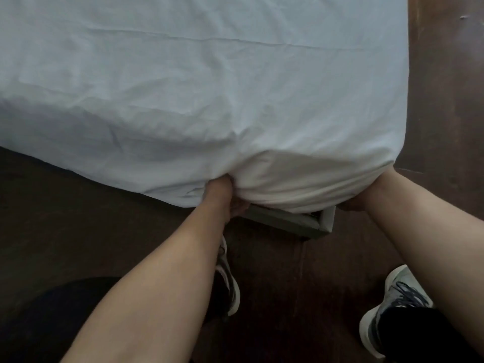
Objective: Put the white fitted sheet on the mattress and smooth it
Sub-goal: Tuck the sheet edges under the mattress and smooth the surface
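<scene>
The white fitted sheet (199,82) already covers the mattress top, creased, while the left hand (230,199) and right hand (353,204) tuck its near corner under, their grips hidden; smoothing remains.

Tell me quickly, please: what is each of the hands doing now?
Left hand: grips the white fitted sheet at the mattress's lower edge.
Right hand: mostly hidden under the sheet corner; cannot be told.
</scene>
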